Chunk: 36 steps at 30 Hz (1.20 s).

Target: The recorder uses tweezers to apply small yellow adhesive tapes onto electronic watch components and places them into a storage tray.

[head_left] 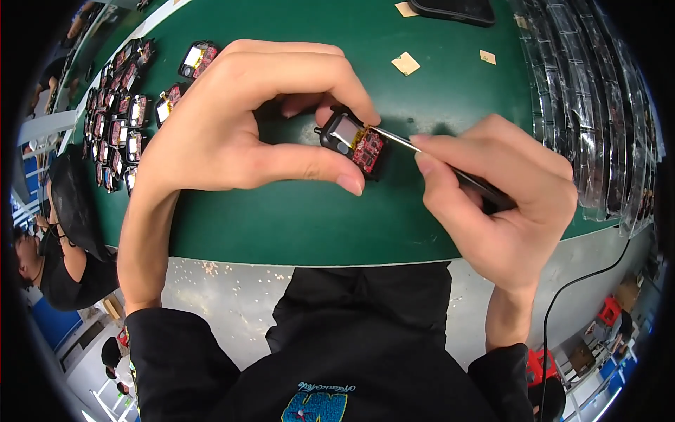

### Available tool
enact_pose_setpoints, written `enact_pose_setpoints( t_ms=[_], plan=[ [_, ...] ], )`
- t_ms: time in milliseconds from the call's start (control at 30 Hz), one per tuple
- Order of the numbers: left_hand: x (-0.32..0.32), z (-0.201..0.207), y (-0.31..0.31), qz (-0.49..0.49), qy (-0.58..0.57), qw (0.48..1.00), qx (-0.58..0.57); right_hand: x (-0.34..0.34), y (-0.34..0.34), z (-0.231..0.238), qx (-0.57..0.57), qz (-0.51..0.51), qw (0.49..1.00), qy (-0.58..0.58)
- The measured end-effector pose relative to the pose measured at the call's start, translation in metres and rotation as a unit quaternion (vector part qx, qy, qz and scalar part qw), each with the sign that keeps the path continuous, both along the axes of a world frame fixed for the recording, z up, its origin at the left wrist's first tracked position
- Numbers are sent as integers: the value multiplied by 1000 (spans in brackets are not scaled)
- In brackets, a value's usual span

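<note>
Between the thumb and fingers of my left hand point(232, 116) is a small black device housing point(330, 137), its inside facing up. A red circuit board point(368, 152) and a silvery rectangular part point(346, 131) show in it, with yellow film between them. My right hand point(503, 193) pinches tweezers point(397, 138), dark at the handle and bright at the tip. The tip meets the upper edge of the red board, close to my left index fingertip. Whether the tweezers grip anything there is too small to tell.
Many similar housings point(116, 133) cluster at the left of the green table point(302, 228), with two loose ones point(197, 60) nearer my left hand. Clear plastic trays point(587, 105) are stacked along the right. Small beige paper squares point(406, 63) and a black phone-like object point(457, 10) lie at the back.
</note>
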State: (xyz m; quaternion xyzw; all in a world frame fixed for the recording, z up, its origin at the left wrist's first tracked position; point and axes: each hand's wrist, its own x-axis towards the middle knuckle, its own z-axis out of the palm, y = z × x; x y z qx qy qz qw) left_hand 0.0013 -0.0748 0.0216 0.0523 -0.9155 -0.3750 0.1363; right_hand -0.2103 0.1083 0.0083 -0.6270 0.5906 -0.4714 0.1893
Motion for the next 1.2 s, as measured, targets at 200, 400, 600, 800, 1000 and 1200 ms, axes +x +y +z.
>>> enact_pose_setpoints(
  t_ms=[200,400,600,800,1000,1200],
  plan=[
    [2,2,2,14,-17,1000,1,2,-2,-2,-7,-5,1000,-5],
    [2,9,1,17,-34,999,5,-1,-4,2,-35,-3,999,14],
    [-5,20,12,18,-36,994,-102,-3,3,8,-60,-90,993,-52],
    [0,16,26,21,6,968,-252,4,2,2,-94,-97,986,-102],
    [-4,17,23,83,47,966,-240,4,6,-4,-114,-100,979,-138],
    [-36,81,-29,163,204,947,-187,1,3,-9,-127,-79,979,-136]
  ],
)
